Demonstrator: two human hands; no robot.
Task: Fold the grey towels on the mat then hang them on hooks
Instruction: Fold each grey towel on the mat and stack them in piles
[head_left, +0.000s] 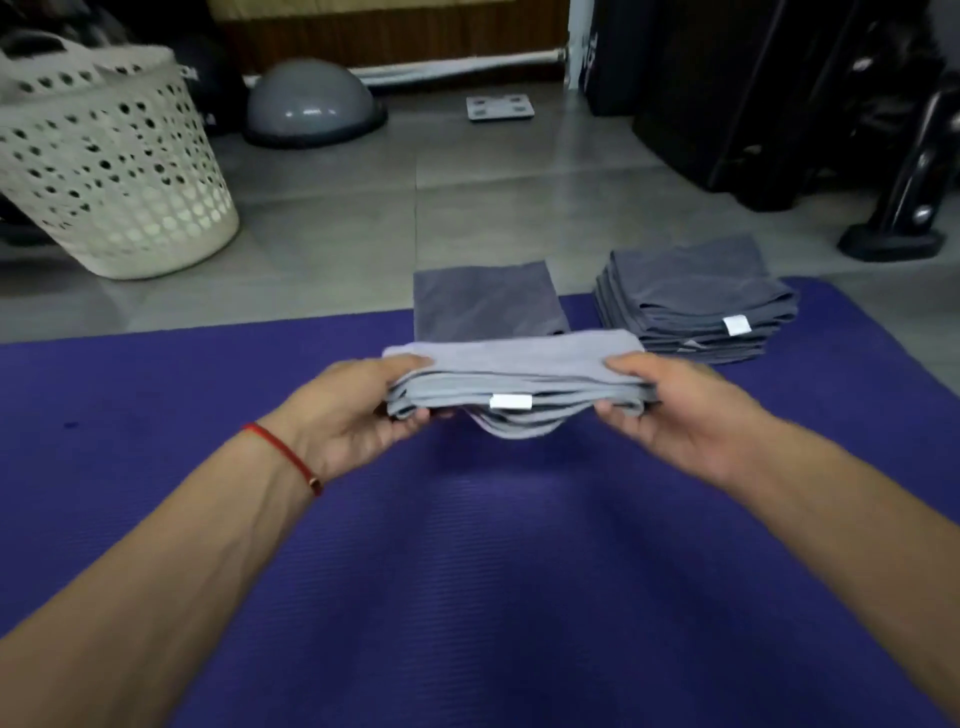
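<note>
purple mat (467, 545) | folded towels (514, 384) between grips | left hand (358, 415), right hand (675, 415) each clasping an end

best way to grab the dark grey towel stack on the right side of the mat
Take the folded stack by its two short sides, one hand each, fingers slid under the bottom layer and thumbs on top. Its loose edges face you, so pinching the front would probably lift only the upper towels.

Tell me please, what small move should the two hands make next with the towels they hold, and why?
Probably lift the bundle a little higher. The left hand and right hand pinch the ends of the folded light grey towels, but the lower layers sag in the middle toward the purple mat. No hooks are in view, so carrying comes afterwards.
</note>
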